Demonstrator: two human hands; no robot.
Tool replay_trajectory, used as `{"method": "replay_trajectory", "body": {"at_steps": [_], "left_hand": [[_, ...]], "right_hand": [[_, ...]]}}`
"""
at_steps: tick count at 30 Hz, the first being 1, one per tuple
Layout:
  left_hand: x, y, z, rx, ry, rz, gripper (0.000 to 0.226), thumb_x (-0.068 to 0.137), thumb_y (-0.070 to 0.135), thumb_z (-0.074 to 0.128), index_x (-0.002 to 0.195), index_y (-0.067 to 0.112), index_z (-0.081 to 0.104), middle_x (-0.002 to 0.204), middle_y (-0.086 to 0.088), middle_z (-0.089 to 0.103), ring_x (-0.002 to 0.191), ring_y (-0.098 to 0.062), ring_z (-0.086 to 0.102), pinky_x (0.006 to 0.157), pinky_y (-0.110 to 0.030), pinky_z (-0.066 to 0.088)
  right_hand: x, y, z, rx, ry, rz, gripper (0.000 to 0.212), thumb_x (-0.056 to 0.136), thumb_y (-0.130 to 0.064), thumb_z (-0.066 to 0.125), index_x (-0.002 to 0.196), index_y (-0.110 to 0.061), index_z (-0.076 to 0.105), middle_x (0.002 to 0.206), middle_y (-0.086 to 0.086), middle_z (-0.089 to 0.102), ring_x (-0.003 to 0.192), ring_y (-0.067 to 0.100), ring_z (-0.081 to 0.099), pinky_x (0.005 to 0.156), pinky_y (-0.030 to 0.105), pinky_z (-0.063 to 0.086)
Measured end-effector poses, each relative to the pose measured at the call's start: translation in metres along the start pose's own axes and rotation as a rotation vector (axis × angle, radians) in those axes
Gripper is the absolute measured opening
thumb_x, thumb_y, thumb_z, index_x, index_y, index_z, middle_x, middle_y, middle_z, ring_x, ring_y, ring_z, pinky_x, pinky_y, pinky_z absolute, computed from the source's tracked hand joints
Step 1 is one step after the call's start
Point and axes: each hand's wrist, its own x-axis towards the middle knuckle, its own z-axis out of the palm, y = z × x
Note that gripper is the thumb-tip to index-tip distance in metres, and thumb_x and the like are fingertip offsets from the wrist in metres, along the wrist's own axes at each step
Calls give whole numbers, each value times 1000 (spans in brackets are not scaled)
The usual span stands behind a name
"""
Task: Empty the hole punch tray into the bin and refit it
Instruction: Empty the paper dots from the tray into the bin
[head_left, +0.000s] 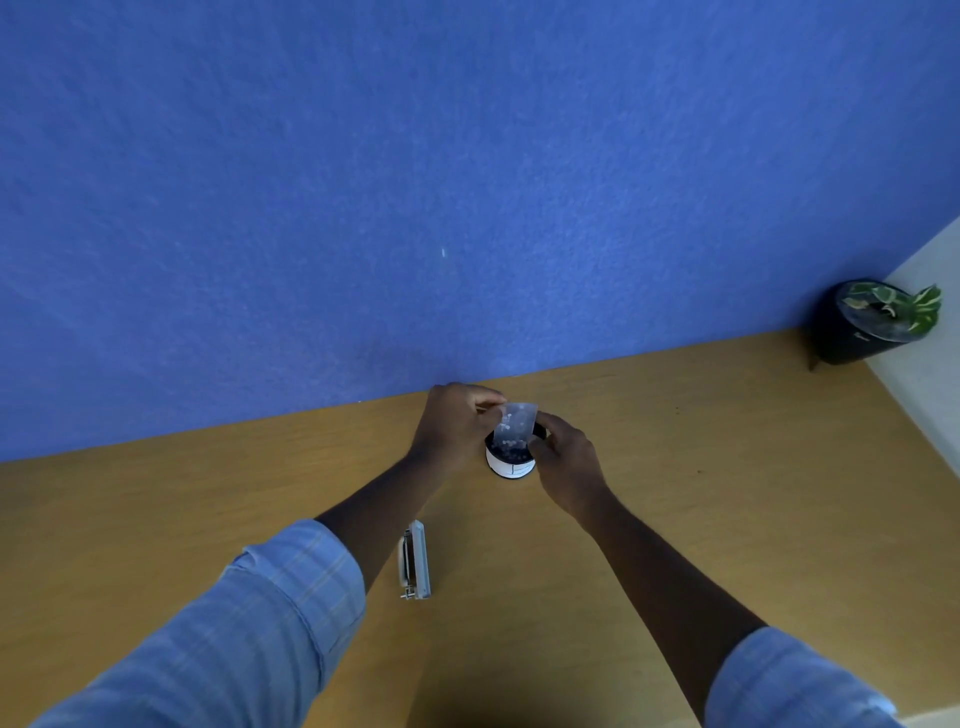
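A clear plastic tray (514, 423) with small white paper dots in it is tilted over a small round white bin (510, 464) with a dark inside, near the back of the wooden desk (701, 467). My left hand (457, 426) pinches the tray's upper left edge. My right hand (569, 457) holds its lower right side, beside the bin's rim. The grey hole punch (414, 561) lies on its side on the desk, nearer to me, just right of my left forearm.
A blue felt partition (467, 182) rises straight behind the desk. A dark pot with a green leafy plant (872, 322) stands at the far right corner, next to a white wall.
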Motion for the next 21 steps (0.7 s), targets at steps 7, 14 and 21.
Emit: {"method": "replay_trajectory", "body": {"at_steps": [7, 14, 21], "left_hand": [[-5, -2, 1, 11, 19, 22, 10, 91, 10, 78, 96, 9, 87, 94, -1, 86, 84, 0, 76, 73, -4, 53], [-8, -5, 4, -26, 48, 11, 9, 90, 9, 78, 94, 10, 87, 88, 5, 83, 77, 17, 70, 70, -2, 51], [-16, -7, 6, -1, 75, 68, 8, 90, 8, 78, 92, 9, 86, 88, -1, 85, 77, 16, 71, 67, -4, 53]], "right_hand": [[-2, 0, 2, 29, -27, 44, 53, 99, -14, 53, 151, -22, 52, 98, 1, 75, 93, 20, 71, 66, 18, 48], [-8, -6, 4, 64, -48, 57, 60, 92, -12, 52, 148, -33, 50, 83, -11, 68, 80, 17, 67, 63, 22, 48], [-14, -5, 3, 105, -36, 148, 78, 93, -14, 53, 165, -21, 23, 78, -1, 73, 73, 14, 68, 59, 26, 51]]}}
